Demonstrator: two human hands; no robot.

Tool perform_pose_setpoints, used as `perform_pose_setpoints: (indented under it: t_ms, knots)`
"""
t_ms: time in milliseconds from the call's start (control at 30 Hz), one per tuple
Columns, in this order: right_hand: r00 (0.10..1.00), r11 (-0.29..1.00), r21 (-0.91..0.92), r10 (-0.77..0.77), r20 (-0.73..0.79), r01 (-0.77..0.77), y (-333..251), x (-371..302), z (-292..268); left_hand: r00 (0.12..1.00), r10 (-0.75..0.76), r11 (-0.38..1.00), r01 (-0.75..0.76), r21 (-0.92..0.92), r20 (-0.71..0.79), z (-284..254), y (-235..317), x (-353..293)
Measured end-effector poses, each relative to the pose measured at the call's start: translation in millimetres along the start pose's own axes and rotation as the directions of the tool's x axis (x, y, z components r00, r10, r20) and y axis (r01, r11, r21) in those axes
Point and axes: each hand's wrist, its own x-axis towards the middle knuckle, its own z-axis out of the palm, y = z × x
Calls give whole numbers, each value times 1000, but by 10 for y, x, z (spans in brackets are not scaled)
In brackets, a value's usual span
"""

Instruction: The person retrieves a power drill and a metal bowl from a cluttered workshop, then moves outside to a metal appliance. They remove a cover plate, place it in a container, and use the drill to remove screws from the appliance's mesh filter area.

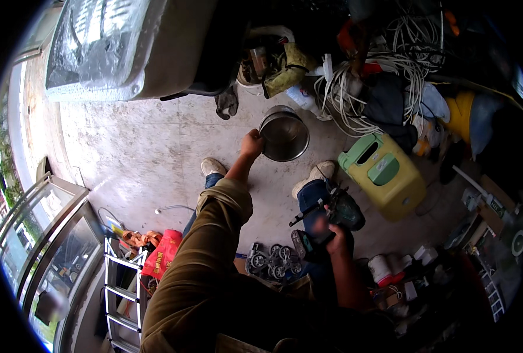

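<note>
Pot [284,138] and drill [348,212] held.
Left hand [252,145] clamps the pot's edge at one o'clock; right hand [337,241] grips the drill, four o'clock. Likely a holding step; next move calls for a steady pot.

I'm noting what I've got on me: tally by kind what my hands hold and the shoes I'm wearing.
Pot, gripped at its rim by the left hand: 1
Power tool, in the right hand, partly blurred: 1
Shoes, pale: 2
Total: 4
</note>
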Motion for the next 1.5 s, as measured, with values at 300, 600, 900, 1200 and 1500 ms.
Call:
perform_pose_setpoints:
  t_ms: [300,600,900,1200,1500]
  knots:
    - [1000,1000,-5,9,10,-9,88,23,-32,971,171,952,-119,281,-169,150,-22,84]
    - [1000,999,35,1,-5,-1,49,-19,-123,996,-34,980,50,194,-85,98,239,26]
    - [1000,997,77,16,-10,-15,20,-36,-205,990,7,993,10,121,-143,207,-42,134]
    - [1000,996,93,6,15,-8,34,-5,-196,976,-198,940,216,-264,93,130,27,106]
    - [1000,993,120,17,17,-19,72,34,-198,971,-172,874,228,-430,166,25,104,32]
